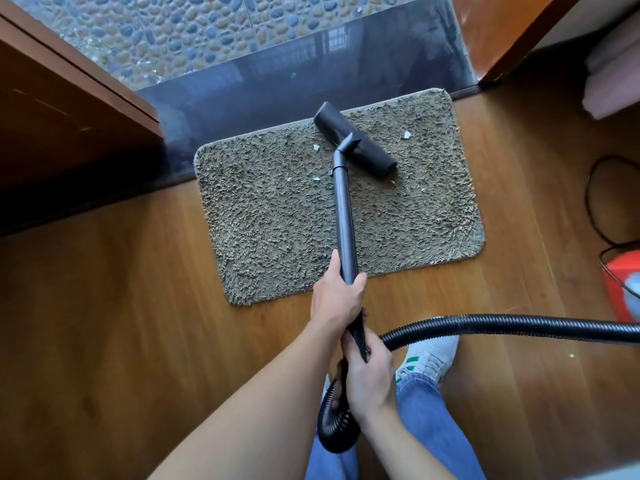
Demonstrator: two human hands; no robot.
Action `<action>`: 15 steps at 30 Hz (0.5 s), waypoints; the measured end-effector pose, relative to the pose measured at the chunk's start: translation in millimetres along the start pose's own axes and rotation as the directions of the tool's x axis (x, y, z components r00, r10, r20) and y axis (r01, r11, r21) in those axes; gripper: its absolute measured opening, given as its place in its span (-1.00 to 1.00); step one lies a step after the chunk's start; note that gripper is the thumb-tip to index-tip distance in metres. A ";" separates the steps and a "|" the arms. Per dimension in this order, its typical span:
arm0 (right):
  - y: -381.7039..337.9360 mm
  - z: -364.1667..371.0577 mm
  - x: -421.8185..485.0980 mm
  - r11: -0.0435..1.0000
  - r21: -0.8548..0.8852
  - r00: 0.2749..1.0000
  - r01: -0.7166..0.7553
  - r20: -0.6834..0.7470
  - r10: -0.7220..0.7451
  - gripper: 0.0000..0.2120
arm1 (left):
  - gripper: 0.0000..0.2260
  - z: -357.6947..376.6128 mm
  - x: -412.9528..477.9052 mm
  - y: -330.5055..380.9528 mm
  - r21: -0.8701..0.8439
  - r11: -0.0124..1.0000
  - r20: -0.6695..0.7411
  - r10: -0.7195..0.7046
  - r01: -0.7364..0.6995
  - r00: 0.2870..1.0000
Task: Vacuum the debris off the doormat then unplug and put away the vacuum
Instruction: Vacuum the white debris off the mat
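A shaggy grey-brown doormat [277,216] lies on the wooden floor by the open doorway. Small white scraps of debris [407,134] dot its far half. The black vacuum floor head [367,150] rests on the mat's far part, joined to a black wand [344,209]. My left hand [337,299] grips the wand's lower part. My right hand [369,375] grips the handle end just below, where the ribbed black hose [519,325] loops out to the right. The red vacuum body [623,275] sits at the right edge, partly cut off.
A dark wooden cabinet [69,116] stands at the left. A black cord [592,202] curls on the floor at the right. The door's edge [519,36] and a dark stone threshold [311,71] lie beyond the mat. My sneaker [429,358] and jeans are below the hose.
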State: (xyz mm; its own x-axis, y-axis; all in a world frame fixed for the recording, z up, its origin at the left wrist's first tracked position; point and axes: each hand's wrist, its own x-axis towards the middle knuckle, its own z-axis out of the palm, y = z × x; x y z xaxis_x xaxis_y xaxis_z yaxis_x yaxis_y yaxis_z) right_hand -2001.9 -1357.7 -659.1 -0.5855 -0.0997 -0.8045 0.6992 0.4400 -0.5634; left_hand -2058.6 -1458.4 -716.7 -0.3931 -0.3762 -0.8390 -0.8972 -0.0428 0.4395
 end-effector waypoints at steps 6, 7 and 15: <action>-2.5 -3.8 2.4 0.999 0.039 0.999 -0.025 0.023 0.024 -0.85 | -0.35 2.3 -1.4 4.0 -0.001 1.000 -0.005 0.000 0.000 1.000; -1.4 -3.0 0.4 0.999 0.026 1.000 -0.021 0.024 0.021 -0.85 | -0.37 1.2 -3.4 1.7 -0.016 1.000 -0.007 -0.001 0.001 1.000; 7.0 15.3 -29.6 0.996 -0.082 0.997 0.027 0.072 -0.021 -0.85 | -0.40 -23.3 -25.1 -33.5 -0.112 0.992 -0.041 -0.058 0.054 0.997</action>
State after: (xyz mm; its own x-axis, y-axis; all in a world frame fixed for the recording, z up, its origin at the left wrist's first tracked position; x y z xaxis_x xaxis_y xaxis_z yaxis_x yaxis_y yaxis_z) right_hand -1973.5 -1365.3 -642.1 -0.5690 -0.1729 -0.8040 0.6472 0.5090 -0.5675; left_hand -2014.1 -1469.1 -702.9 -0.3314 -0.4107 -0.8494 -0.8887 -0.1664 0.4272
